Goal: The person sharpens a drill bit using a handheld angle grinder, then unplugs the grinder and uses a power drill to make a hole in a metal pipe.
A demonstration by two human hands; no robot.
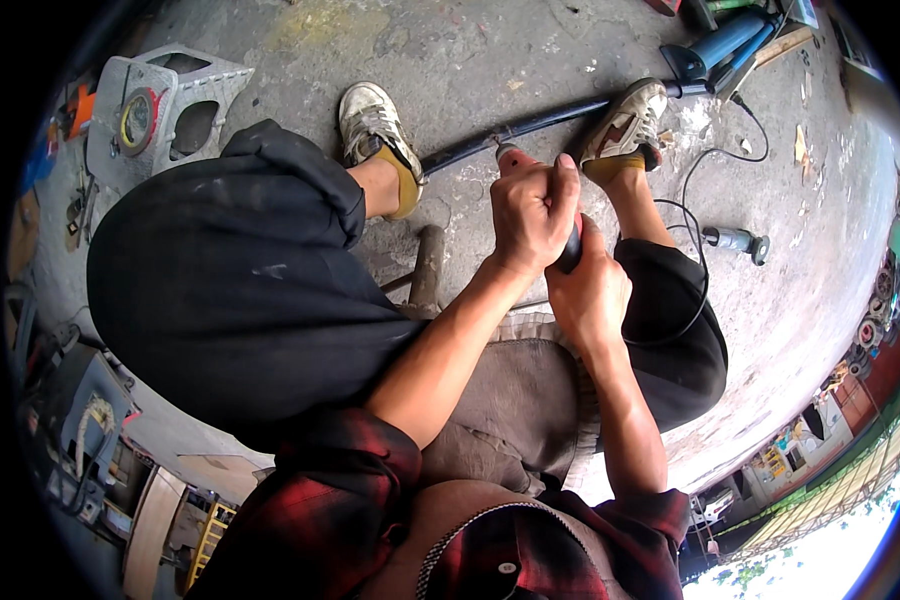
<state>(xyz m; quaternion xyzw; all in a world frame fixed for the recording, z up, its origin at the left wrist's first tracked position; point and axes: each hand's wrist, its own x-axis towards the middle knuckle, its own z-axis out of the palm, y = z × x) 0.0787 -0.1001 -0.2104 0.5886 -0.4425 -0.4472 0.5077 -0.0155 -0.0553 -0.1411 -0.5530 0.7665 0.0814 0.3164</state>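
Both of my hands are closed round a red and black corded power drill [513, 158]. My left hand [535, 212] wraps its front body, with the thumb lying along the top. Behind it, my right hand [588, 288] grips the black rear part. The drill's tip points down at a dark metal tube [560, 117] lying across the concrete floor; whether it touches cannot be made out. One shoe [375, 120] stands by the tube's left end, and the other shoe [625, 125] rests over the tube farther right.
A grey plastic stool [215, 85] with a roll of tape [138, 121] stands at far left. Blue metal equipment [720, 48] lies at far right. A small grinder-like tool [735, 241] rests on the floor near my right knee. A black cable [703, 165] loops beside it.
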